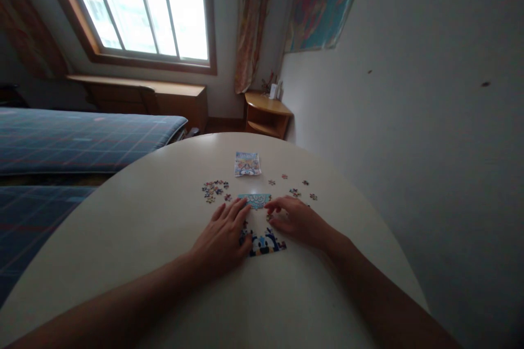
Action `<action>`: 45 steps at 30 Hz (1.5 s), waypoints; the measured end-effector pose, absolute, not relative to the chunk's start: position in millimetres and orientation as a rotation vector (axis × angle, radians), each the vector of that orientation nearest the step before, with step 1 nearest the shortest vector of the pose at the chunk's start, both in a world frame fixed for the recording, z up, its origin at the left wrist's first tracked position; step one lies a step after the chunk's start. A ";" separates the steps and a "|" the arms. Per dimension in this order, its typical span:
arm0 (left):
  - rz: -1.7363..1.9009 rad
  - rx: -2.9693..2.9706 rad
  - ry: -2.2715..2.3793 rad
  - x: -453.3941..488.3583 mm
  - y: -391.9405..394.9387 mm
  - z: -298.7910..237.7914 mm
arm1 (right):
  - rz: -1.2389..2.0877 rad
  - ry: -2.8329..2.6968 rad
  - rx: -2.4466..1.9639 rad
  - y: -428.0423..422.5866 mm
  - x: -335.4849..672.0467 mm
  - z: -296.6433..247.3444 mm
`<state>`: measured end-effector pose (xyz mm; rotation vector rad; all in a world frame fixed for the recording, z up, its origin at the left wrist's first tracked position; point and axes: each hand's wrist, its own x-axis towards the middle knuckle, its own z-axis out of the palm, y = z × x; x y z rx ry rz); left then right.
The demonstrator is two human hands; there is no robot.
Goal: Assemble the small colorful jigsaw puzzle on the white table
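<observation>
A partly joined jigsaw puzzle lies on the round white table (pixel 159 229). Its light-blue upper strip (pixel 256 200) has pale lettering; the lower section (pixel 266 244) shows a dark-blue and white cartoon face. My left hand (pixel 225 232) rests flat over the puzzle's left side, fingers spread, fingertips by the upper strip and thumb on the lower section. It covers part of the left edge. My right hand (pixel 297 221) is bent at the right side, with a small puzzle piece (pixel 269 217) at its thumb and fingertips. The index fingertip is close to the upper strip.
Loose puzzle pieces (pixel 213 191) lie in a cluster at the left; several more pieces (pixel 295 192) are scattered at the right. A creased picture sheet (pixel 248 164) lies farther back. A bed (pixel 82 139) stands left of the table, a white wall (pixel 429 147) right.
</observation>
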<state>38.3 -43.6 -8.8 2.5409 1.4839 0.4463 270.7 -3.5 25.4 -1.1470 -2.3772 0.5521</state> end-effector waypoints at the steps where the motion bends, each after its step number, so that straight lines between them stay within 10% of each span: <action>1: 0.442 2.543 1.479 38.3 -43.5 -8.5 | 0.549 -2.376 -1.160 -3.1 270.3 25.4; 45: 0.392 2.560 1.466 37.3 -42.9 -7.5 | 0.427 -2.600 -0.971 -3.2 270.8 22.7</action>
